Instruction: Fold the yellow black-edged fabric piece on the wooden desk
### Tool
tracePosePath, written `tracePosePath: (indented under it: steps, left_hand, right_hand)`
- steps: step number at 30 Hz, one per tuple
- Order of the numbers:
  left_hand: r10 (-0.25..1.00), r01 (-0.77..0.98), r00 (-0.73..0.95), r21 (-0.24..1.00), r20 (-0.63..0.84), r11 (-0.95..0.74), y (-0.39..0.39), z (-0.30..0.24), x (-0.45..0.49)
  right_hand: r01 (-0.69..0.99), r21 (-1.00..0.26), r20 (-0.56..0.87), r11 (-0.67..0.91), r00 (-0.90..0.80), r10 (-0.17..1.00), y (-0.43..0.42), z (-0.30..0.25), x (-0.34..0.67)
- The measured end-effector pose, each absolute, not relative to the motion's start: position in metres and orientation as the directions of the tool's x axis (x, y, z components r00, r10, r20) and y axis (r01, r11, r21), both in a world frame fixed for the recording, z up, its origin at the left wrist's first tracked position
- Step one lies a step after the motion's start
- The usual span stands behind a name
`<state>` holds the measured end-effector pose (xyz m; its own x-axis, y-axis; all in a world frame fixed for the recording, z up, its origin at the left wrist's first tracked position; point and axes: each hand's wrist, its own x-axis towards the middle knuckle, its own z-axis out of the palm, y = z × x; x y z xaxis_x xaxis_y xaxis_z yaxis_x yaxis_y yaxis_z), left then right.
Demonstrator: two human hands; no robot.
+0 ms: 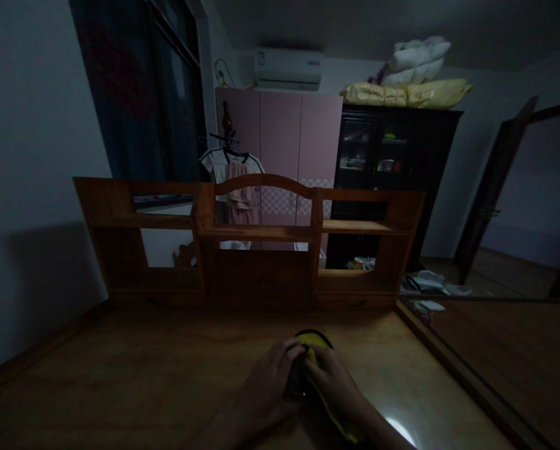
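Low in the middle of the view, my left hand (276, 374) and my right hand (332, 375) meet over a yellow item with black edging (316, 339). It looks soft, like a pouch or a cap, but its exact kind is hard to make out in the dim light. The fingers of my left hand curl over its dark near side. My right thumb and fingers pinch the yellow part, and a yellow strip trails down below my right wrist. Both hands are just above or on the wooden desk surface (167, 369).
A wooden shelf unit (256, 232) stands along the far edge of the surface. Behind it are a pink wardrobe (280, 137), hung clothes (240, 181) and a black cabinet (442, 150). At right, a raised wooden edge (449, 359) borders the surface. A wall (36, 237) is at left.
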<state>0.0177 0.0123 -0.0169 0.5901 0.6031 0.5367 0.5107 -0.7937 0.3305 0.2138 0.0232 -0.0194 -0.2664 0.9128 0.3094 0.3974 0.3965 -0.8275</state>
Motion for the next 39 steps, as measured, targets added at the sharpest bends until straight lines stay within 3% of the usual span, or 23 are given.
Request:
tracePosePath:
  steps: [14, 21, 30, 34, 39]
  left_hand:
    - [0.618, 0.5, 0.598, 0.364, 0.51, -0.785, 0.007, -0.009, 0.021]
    - [0.602, 0.583, 0.596, 0.229, 0.532, -0.78, 0.003, -0.013, 0.02]
    - [0.493, 0.567, 0.645, 0.068, 0.584, -0.821, 0.0, -0.01, 0.022]
    - [0.451, 0.548, 0.682, 0.006, 0.576, -0.836, -0.002, -0.007, 0.021]
    - [0.44, 0.551, 0.686, -0.018, 0.58, -0.835, -0.003, -0.006, 0.02]
  right_hand:
    - [0.18, -0.96, 0.175, 0.215, -0.212, 0.962, 0.027, -0.028, 0.214]
    - [0.091, -0.99, 0.078, 0.112, -0.311, 0.947, 0.026, -0.031, 0.224]
    - [0.078, -0.976, 0.169, 0.203, -0.32, 0.932, 0.018, -0.019, 0.22]
    - [0.146, -0.951, 0.216, 0.271, -0.311, 0.925, 0.015, -0.013, 0.217]
    - [0.145, -0.937, 0.256, 0.317, -0.33, 0.909, 0.018, -0.016, 0.216]
